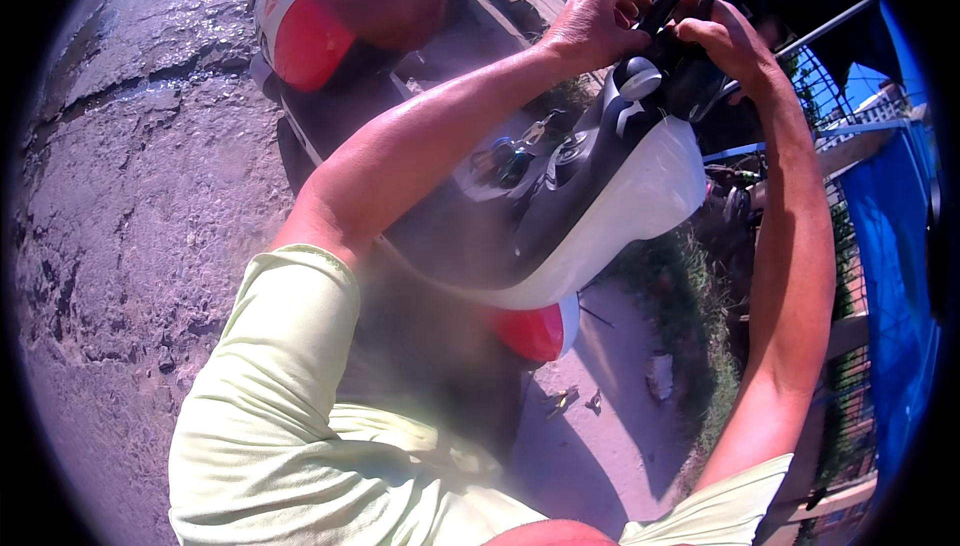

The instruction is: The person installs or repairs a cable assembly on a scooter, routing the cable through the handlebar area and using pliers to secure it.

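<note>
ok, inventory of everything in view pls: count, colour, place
scooter-like bodywork: 1, white and black, centre
rounded panels: 2, red and white, upper left and below the bodywork
small cluster: 1, metallic and blue, left of the bodywork's black section; too unclear to name
black curved part: 1, black, at the hands
pavement: 1 stretch, grey, cracked, left
weeds: 1 patch, green, right of centre
scrap: 1, whitish, on the ground, lower right of centre
tarp: 1, blue, right edge
sleeves: 2, pale lime, lower left and lower right
left hand: 1, bare, top centre
right hand: 1, bare, top right
</note>
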`<control>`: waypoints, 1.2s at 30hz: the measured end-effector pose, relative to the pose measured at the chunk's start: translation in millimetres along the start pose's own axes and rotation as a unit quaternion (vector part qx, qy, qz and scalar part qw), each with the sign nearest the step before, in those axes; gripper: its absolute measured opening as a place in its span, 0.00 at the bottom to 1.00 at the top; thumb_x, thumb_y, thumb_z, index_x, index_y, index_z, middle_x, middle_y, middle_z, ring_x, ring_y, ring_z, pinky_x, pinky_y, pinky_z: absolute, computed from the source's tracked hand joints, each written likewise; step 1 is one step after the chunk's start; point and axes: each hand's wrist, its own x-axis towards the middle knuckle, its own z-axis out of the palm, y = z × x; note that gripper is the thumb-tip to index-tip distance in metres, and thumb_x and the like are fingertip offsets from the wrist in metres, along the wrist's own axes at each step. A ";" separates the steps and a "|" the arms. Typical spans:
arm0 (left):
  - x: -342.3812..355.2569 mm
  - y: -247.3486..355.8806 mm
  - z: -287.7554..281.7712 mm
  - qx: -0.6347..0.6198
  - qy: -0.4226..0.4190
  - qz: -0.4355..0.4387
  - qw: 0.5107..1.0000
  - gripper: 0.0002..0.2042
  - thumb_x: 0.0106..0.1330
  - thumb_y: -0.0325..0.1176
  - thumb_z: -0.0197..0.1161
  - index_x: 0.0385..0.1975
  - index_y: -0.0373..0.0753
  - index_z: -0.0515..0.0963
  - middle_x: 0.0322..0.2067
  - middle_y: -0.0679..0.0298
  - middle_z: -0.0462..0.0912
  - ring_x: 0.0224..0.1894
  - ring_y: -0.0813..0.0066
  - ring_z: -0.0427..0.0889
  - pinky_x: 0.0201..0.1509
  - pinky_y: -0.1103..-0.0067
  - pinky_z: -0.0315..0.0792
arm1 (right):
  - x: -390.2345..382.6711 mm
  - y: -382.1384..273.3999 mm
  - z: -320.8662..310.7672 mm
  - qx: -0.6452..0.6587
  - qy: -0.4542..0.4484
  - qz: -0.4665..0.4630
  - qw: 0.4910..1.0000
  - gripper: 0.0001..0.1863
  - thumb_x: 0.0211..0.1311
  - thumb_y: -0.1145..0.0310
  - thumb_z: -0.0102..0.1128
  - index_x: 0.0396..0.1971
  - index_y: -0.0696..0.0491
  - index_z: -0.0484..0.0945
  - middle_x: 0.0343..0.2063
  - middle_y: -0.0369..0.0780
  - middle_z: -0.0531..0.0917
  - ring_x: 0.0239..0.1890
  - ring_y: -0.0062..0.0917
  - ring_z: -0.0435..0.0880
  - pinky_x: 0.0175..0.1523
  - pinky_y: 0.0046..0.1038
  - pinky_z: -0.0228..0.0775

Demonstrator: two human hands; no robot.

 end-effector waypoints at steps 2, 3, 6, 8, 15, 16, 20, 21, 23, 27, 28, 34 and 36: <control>-4.1 0.0 -2.3 0.027 0.021 0.101 0.994 0.20 0.58 0.35 0.78 0.51 0.48 0.83 0.42 0.64 0.82 0.42 0.73 0.84 0.48 0.77 0.81 | 4.7 8.2 -3.9 -0.004 -0.020 -0.007 1.000 0.26 0.65 0.41 0.62 0.39 0.53 0.83 0.32 0.45 0.83 0.38 0.30 0.85 0.49 0.35 0.80; -3.2 -0.9 -2.9 0.053 0.020 0.153 0.987 0.19 0.59 0.37 0.77 0.51 0.48 0.83 0.42 0.63 0.82 0.42 0.70 0.85 0.49 0.74 0.81 | 8.4 8.6 -7.5 -0.016 -0.037 -0.008 0.999 0.27 0.64 0.41 0.62 0.39 0.53 0.84 0.33 0.45 0.83 0.38 0.30 0.85 0.49 0.35 0.80; 1.0 -1.4 -2.5 0.171 0.054 0.242 0.953 0.15 0.59 0.44 0.77 0.46 0.54 0.87 0.43 0.62 0.80 0.46 0.65 0.84 0.49 0.72 0.81 | 8.3 4.9 -3.0 0.003 -0.038 0.014 0.999 0.22 0.62 0.48 0.58 0.39 0.53 0.81 0.33 0.40 0.82 0.38 0.27 0.80 0.51 0.34 0.74; 3.8 -1.4 -6.2 0.213 0.046 0.284 0.934 0.16 0.59 0.47 0.76 0.45 0.53 0.87 0.43 0.63 0.80 0.48 0.63 0.83 0.51 0.70 0.79 | 7.6 1.7 1.3 0.026 -0.028 0.033 0.999 0.19 0.61 0.52 0.57 0.39 0.52 0.80 0.33 0.37 0.81 0.38 0.25 0.78 0.51 0.32 0.70; 21.8 19.0 -11.6 0.270 -0.033 0.311 0.911 0.15 0.58 0.46 0.75 0.43 0.49 0.86 0.41 0.61 0.83 0.46 0.59 0.85 0.55 0.64 0.77 | 3.5 -5.9 2.4 0.038 0.013 0.075 0.996 0.20 0.63 0.49 0.53 0.36 0.52 0.84 0.32 0.40 0.83 0.38 0.27 0.82 0.51 0.34 0.74; 21.8 20.7 -10.3 0.278 -0.023 0.310 0.909 0.15 0.59 0.46 0.74 0.42 0.48 0.86 0.40 0.60 0.83 0.44 0.59 0.87 0.53 0.63 0.78 | 3.2 -7.9 2.1 0.031 0.020 0.080 0.996 0.22 0.64 0.47 0.52 0.36 0.52 0.85 0.31 0.42 0.84 0.38 0.30 0.85 0.52 0.36 0.78; 18.4 30.8 -11.3 0.290 -0.082 0.189 0.935 0.15 0.62 0.46 0.71 0.43 0.46 0.85 0.41 0.59 0.85 0.45 0.58 0.86 0.47 0.65 0.80 | 4.6 -2.7 8.4 0.042 0.046 0.087 0.994 0.25 0.66 0.46 0.50 0.42 0.52 0.85 0.37 0.44 0.85 0.44 0.32 0.84 0.56 0.36 0.75; 21.1 35.3 -12.7 0.297 -0.122 0.156 0.934 0.16 0.61 0.47 0.71 0.43 0.46 0.86 0.40 0.58 0.86 0.44 0.58 0.87 0.47 0.65 0.81 | 1.6 -0.9 9.4 0.034 0.055 0.082 0.995 0.25 0.66 0.46 0.50 0.43 0.52 0.84 0.38 0.44 0.85 0.45 0.32 0.84 0.56 0.37 0.74; 23.2 37.5 -17.5 0.288 -0.171 0.112 0.936 0.17 0.61 0.48 0.70 0.43 0.45 0.86 0.37 0.56 0.88 0.42 0.60 0.88 0.46 0.67 0.82 | -0.2 2.9 11.1 0.011 0.062 0.069 0.996 0.26 0.66 0.45 0.51 0.46 0.52 0.84 0.41 0.44 0.86 0.47 0.33 0.84 0.57 0.37 0.74; 26.8 40.7 -31.0 0.160 -0.246 -0.016 0.956 0.18 0.61 0.45 0.68 0.44 0.41 0.86 0.37 0.58 0.88 0.41 0.66 0.87 0.47 0.73 0.82 | -1.9 10.2 9.2 -0.040 0.058 0.049 0.996 0.27 0.65 0.45 0.53 0.47 0.53 0.83 0.43 0.45 0.86 0.49 0.35 0.84 0.57 0.39 0.75; 24.8 41.3 -32.0 0.115 -0.252 -0.047 0.960 0.17 0.62 0.44 0.68 0.46 0.41 0.86 0.38 0.59 0.87 0.41 0.67 0.87 0.47 0.73 0.81 | -4.8 12.1 8.9 -0.051 0.056 0.046 0.996 0.27 0.65 0.45 0.54 0.47 0.54 0.83 0.43 0.46 0.86 0.49 0.35 0.84 0.57 0.39 0.75; 17.5 36.4 -31.2 0.046 -0.231 -0.112 0.965 0.18 0.62 0.43 0.69 0.48 0.40 0.85 0.40 0.59 0.87 0.43 0.67 0.86 0.51 0.76 0.80 | 3.6 1.0 -2.1 -0.100 -0.053 0.045 0.993 0.22 0.66 0.52 0.57 0.44 0.57 0.83 0.39 0.46 0.85 0.43 0.33 0.83 0.56 0.39 0.75; 19.2 35.7 -28.3 0.039 -0.213 -0.132 0.967 0.20 0.57 0.44 0.73 0.46 0.38 0.87 0.40 0.57 0.87 0.43 0.66 0.87 0.53 0.76 0.81 | 1.8 0.0 1.2 -0.108 -0.032 0.042 0.993 0.22 0.66 0.52 0.58 0.44 0.58 0.83 0.37 0.46 0.85 0.41 0.34 0.84 0.54 0.38 0.76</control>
